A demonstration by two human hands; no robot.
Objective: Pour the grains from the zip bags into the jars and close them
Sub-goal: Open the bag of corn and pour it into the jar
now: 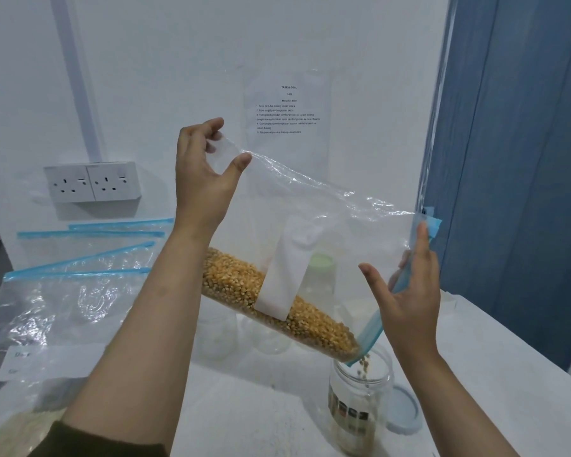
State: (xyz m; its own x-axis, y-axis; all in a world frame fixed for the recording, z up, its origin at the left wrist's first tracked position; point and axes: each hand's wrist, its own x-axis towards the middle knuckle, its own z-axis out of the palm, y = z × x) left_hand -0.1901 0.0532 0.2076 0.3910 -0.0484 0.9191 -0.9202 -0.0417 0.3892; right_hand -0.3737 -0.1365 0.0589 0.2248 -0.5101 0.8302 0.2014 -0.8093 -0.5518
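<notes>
A clear zip bag (337,225) with a blue zip strip and a white label hangs tilted above the table. Yellow corn kernels (277,301) lie along its lower edge and spill from the low corner into an open glass jar (360,404). My left hand (205,173) pinches the bag's raised upper-left corner between thumb and fingers. My right hand (409,291) holds the blue zip edge at the right, fingers spread, thumb out toward the bag. The jar's pale blue lid (404,413) lies on the table just right of the jar.
Several empty zip bags (80,291) with blue strips lie flat on the white table (261,417) at the left. Behind the held bag stand clear jars, one with a green lid (322,262). A double wall socket (93,181) and an instruction sheet (287,110) are on the wall.
</notes>
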